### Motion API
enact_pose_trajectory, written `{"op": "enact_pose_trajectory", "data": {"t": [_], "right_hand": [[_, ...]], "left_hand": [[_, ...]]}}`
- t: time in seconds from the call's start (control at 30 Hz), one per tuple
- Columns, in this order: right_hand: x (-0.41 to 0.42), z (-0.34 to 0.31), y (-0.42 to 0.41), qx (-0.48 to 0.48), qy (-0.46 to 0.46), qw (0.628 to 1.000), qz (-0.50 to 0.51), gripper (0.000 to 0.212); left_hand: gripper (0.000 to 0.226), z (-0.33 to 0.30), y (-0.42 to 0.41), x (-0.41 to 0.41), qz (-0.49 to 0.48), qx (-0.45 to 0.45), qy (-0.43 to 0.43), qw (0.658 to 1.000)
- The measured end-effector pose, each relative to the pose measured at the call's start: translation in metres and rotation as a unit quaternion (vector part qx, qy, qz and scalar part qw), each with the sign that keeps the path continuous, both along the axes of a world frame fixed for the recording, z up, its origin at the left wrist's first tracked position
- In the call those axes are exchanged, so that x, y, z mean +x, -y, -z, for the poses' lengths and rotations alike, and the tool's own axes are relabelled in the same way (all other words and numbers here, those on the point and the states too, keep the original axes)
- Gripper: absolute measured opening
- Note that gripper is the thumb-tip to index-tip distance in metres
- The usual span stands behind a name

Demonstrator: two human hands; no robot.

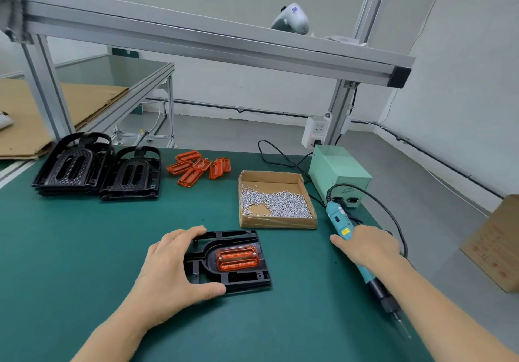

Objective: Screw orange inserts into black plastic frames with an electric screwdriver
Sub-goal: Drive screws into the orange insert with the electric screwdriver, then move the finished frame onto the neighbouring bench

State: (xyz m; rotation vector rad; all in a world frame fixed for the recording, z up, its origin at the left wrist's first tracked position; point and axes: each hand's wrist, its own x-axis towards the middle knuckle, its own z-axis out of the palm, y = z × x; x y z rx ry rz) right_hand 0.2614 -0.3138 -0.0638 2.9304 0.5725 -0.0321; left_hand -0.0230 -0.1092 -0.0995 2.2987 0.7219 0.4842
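Note:
A black plastic frame [244,280] lies flat on the green mat in front of me, with an orange insert [237,257] seated in its middle. My left hand [171,274] holds the frame's left side, fingers over the far edge and thumb on the near edge. My right hand [368,248] lies over the teal electric screwdriver [338,218], which rests on the mat to the right with its bit pointing toward me. Whether the fingers curl round the tool is hidden.
Two stacks of black frames [97,169] stand at the back left. Several loose orange inserts [196,166] lie behind the middle. A cardboard tray of screws [276,200] sits right of centre, next to a green power box [339,175]. An aluminium rail [196,41] crosses overhead.

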Motion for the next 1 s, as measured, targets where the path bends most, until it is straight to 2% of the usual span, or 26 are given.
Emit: {"op": "enact_pose_trajectory", "data": {"t": [0.23,0.53,0.7,0.8,1.0], "right_hand": [[-0.001,0.003,-0.014,-0.028,0.027,0.999,-0.008,0.056],[-0.008,-0.008,-0.021,-0.041,0.000,0.999,-0.026,0.071],[-0.021,-0.011,-0.022,0.004,0.023,0.999,-0.048,0.057],[-0.033,-0.013,-0.026,0.002,0.036,0.997,-0.062,0.051],[-0.047,-0.026,-0.020,-0.019,0.005,0.998,-0.058,0.046]], "left_hand": [[0.107,0.001,-0.001,0.000,-0.003,0.002,-0.005,1.000],[0.108,0.003,-0.002,0.001,0.001,0.008,-0.006,1.000],[0.106,0.003,-0.002,0.000,0.000,0.013,-0.013,1.000],[0.106,0.002,-0.001,0.000,-0.001,0.015,-0.020,1.000],[0.108,-0.001,-0.002,0.001,0.003,0.018,-0.030,0.999]]}}
